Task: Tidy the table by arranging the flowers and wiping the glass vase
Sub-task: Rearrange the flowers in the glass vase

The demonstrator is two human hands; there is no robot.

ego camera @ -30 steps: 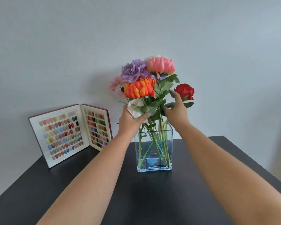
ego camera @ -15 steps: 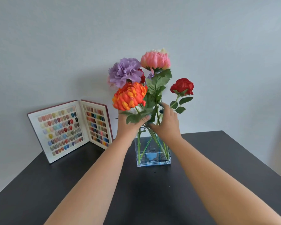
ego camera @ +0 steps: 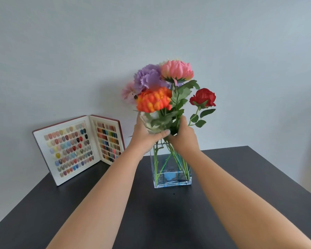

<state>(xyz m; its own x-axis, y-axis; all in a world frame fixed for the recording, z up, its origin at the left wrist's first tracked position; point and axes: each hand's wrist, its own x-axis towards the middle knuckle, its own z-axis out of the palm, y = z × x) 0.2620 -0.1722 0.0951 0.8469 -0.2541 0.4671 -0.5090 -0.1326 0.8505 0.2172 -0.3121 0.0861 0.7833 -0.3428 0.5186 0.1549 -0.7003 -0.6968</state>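
Your left hand (ego camera: 147, 134) is clasped around the flower stems (ego camera: 166, 123) above the glass vase (ego camera: 171, 169) | your right hand (ego camera: 184, 136) pinches the same bunch beside it, gathering blooms upright | red rose (ego camera: 203, 97) leans out past your right hand | wiping not yet begun

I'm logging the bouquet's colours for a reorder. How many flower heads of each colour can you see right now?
Purple: 1
Coral pink: 1
Orange: 1
Red: 1
Pale pink, half hidden at the back: 1
White, partly covered by leaves near the hands: 1
Total: 6
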